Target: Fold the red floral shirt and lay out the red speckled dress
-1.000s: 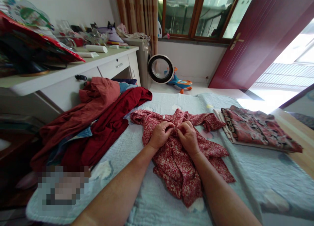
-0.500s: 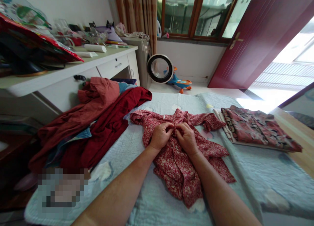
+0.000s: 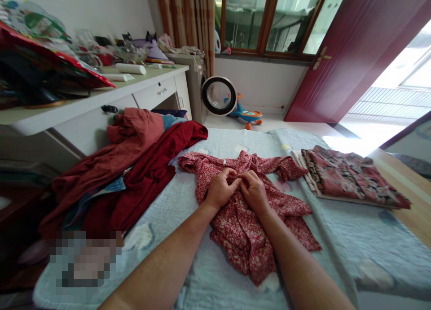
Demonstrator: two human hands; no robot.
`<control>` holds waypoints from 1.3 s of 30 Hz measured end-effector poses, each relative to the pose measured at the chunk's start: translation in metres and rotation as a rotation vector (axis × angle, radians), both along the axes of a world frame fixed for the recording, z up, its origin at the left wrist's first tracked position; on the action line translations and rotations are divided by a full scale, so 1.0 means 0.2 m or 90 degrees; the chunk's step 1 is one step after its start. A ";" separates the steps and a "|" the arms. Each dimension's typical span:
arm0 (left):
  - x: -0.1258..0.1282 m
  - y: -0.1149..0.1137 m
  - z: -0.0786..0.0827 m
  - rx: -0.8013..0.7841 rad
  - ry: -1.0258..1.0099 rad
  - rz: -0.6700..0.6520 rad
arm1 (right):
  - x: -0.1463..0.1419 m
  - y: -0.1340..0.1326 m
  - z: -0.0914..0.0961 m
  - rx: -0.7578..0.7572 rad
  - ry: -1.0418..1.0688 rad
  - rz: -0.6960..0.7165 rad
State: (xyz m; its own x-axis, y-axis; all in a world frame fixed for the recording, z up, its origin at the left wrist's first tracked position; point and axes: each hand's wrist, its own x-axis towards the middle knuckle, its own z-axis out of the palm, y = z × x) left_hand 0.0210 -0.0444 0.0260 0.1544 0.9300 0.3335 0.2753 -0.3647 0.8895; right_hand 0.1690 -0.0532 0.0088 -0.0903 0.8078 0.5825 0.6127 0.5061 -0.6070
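Observation:
A red shirt with a pale speckled print (image 3: 247,238) lies spread on the light blue bedding (image 3: 158,265), its collar away from me and its sleeves out to the sides. Over the upper front, along the button edge, my left hand (image 3: 221,187) and my right hand (image 3: 255,191) meet with fingertips pinched together. Both are closed on the shirt's front edge. Whether a button is between the fingertips is hidden. Lower down the front, a small pale button shows on the cloth.
Rumpled red and rust-coloured clothes (image 3: 134,166) are heaped to the left, against a white desk (image 3: 124,101) crowded with items. A folded patterned garment (image 3: 353,175) lies at the right. Beyond the bed stand an open-doored washing machine (image 3: 193,70) and a blue-orange ride-on toy (image 3: 247,115).
My left thumb has shifted right toward my right fingertips, and the fingers have moved slightly at the shirt's front. The shirt lies much as before.

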 end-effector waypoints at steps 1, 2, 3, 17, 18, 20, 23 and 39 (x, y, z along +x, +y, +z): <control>0.00 0.00 0.00 -0.004 -0.009 0.008 | 0.00 0.00 0.00 -0.001 0.003 0.006; 0.00 0.01 -0.01 -0.004 -0.014 0.018 | 0.00 0.00 0.00 -0.002 0.006 0.013; 0.00 0.01 -0.01 -0.004 -0.016 0.029 | -0.01 0.01 0.00 -0.004 0.010 0.018; 0.00 0.04 -0.05 -0.056 -0.123 0.007 | -0.01 0.01 -0.01 -0.103 0.201 0.035; 0.00 0.04 -0.05 -0.053 -0.120 0.002 | -0.01 0.02 -0.01 -0.129 0.233 0.036; 0.00 0.04 -0.05 -0.036 -0.101 -0.009 | -0.01 0.02 -0.02 -0.183 0.298 0.044; 0.00 0.03 -0.05 0.004 -0.064 -0.017 | -0.01 0.02 -0.02 -0.254 0.396 0.072; -0.01 0.01 -0.04 0.048 0.018 0.002 | -0.01 0.02 0.01 -0.278 0.351 0.072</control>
State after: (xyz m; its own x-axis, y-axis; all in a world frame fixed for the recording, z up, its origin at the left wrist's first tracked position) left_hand 0.0191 -0.0417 0.0183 0.1623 0.9030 0.3977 0.3011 -0.4291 0.8516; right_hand 0.1678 -0.0496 0.0105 0.0281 0.9809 0.1927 0.1160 0.1883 -0.9752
